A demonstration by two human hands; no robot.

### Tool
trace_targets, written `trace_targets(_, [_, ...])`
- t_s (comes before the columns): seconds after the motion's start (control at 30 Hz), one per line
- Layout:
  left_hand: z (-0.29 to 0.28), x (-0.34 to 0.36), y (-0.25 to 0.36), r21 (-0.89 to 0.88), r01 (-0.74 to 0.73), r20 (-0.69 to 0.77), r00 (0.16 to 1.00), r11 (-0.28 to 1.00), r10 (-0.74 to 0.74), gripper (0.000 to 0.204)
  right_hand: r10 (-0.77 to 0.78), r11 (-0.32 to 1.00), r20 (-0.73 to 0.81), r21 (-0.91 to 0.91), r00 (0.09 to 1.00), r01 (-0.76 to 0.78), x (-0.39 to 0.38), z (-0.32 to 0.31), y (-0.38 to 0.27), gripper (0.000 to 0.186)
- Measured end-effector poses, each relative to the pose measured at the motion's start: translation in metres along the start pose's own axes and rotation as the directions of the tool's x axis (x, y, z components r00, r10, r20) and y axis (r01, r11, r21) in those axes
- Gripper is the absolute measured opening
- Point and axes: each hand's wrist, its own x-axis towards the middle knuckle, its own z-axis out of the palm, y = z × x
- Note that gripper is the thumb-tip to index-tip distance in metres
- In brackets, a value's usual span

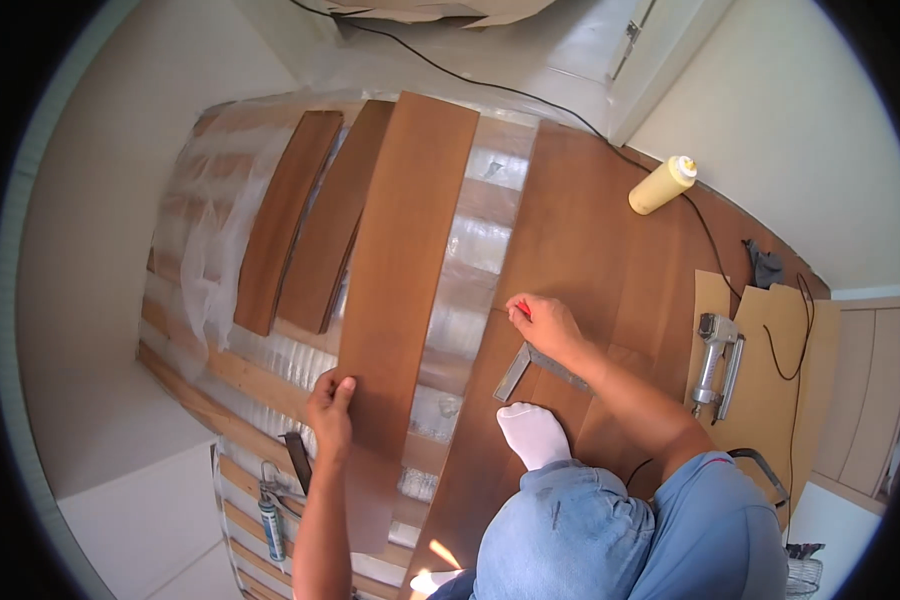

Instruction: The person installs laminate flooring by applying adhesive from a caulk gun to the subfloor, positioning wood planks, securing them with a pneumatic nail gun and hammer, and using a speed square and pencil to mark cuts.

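A long brown floorboard (pixel 410 230) lies lengthwise in front of me across the wooden battens. My left hand (pixel 332 405) grips its left edge near the lower part, thumb on top. My right hand (pixel 545 325) is closed around a small red thing (pixel 520 309), mostly hidden by the fingers; it may be a pencil or marker. That hand is above the laid wooden floor (pixel 570 220), right of the board and apart from it. Just below it, a metal try square (pixel 515 373) rests on the floor, close to my white-socked foot.
Two shorter boards (pixel 288 220) (pixel 335 220) lie to the left over battens and plastic sheeting (pixel 210 260). A yellow bottle (pixel 662 185), a nail gun (pixel 715 365) and cardboard (pixel 780 380) are at right. A black cable (pixel 470 80) crosses the far side. A sealant tube (pixel 271 522) is at lower left.
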Motion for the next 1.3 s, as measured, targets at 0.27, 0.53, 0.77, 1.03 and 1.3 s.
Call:
trace_targets(0.27, [0.115,0.081,-0.043,0.043,0.099,0.133,0.986,0.994,-0.104,0.031,0.019,0.991,-0.057,-0.129,0.998,-0.026,0.024,-0.009,0.031,0.014])
trace_targets(0.53, [0.160,0.111,-0.045,-0.014,0.164,0.157,0.975,0.986,-0.160,0.031,-0.112,0.980,-0.065,-0.170,0.992,0.100,0.035,-0.002,0.038,0.008])
trace_targets(0.77, [0.184,0.115,-0.032,0.483,-0.206,0.178,0.975,0.851,0.135,0.057,-0.130,0.969,-0.048,-0.220,0.990,0.116,0.039,-0.003,0.036,0.015])
trace_targets(1.03, [0.211,0.098,-0.022,0.643,-0.196,0.176,0.979,0.741,0.107,0.103,-0.244,0.897,0.010,-0.377,0.970,0.230,0.046,-0.003,0.037,0.019])
trace_targets(1.3, [0.224,0.090,0.000,0.808,-0.187,0.176,0.982,0.559,0.073,0.133,-0.556,0.684,-0.003,-0.569,0.831,0.456,0.120,-0.029,0.062,0.044])
